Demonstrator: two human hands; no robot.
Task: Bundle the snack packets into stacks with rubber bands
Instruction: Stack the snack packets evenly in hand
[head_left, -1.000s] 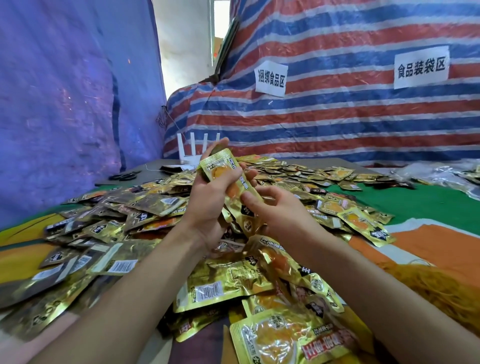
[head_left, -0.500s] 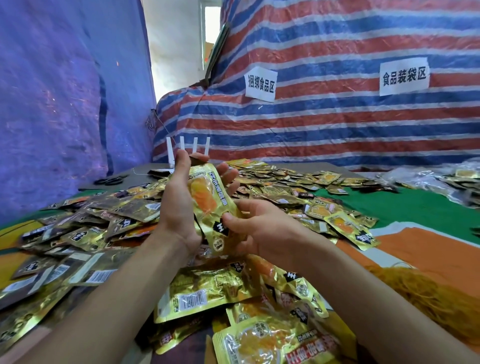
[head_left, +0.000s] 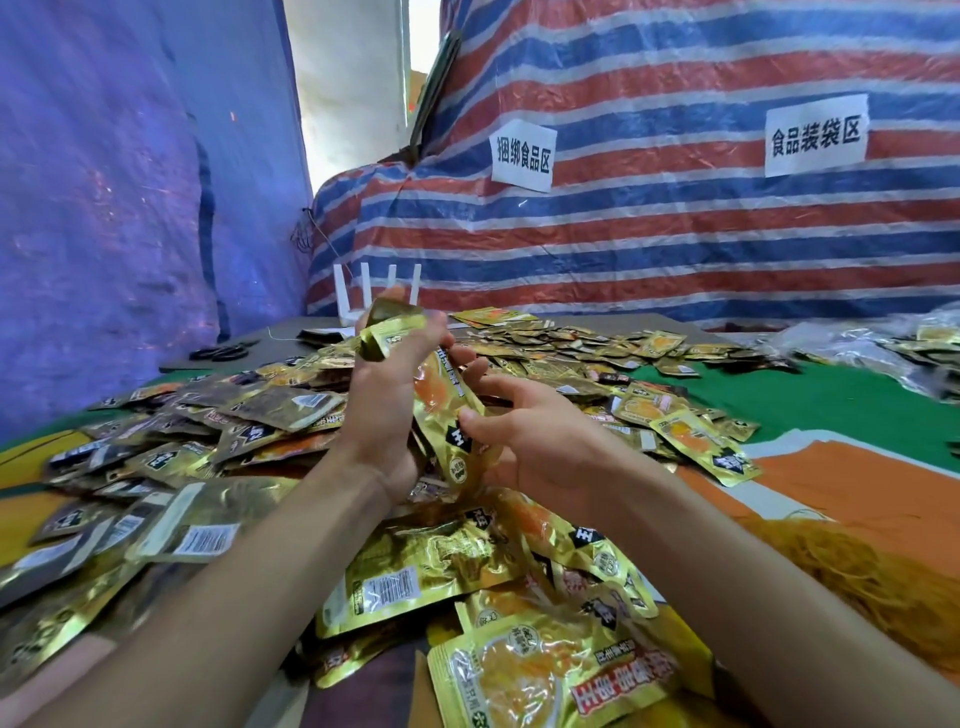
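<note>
The left hand (head_left: 382, 410) has its grip clamped on a small upright stack of gold foil snack packets (head_left: 441, 400). Its fingers (head_left: 431, 335) curl over the stack's top edge and the palm backs it, so the packets stand on end above the bench (head_left: 810, 400). The right hand (head_left: 545, 447) meets the same stack low down. Its grip is apart: the thumb (head_left: 470, 418) lies on the front packet's face just above a black logo, while the other fingers are spread and loosely bent. The stack's lower end hangs between the two wrists. Below it, a loose heap of gold foil packets (head_left: 426, 561) covers most of the bench.

A tangled mound of orange rubber bands (head_left: 872, 582) lies on the orange cloth just beside the right forearm. At the far right edge sit crumpled clear plastic bags (head_left: 852, 338) with gold packets among them; whether these are inside cannot be told. Black scissors (head_left: 221, 352) and a white router with four aerials (head_left: 376, 291) are at the bench's far left end.
</note>
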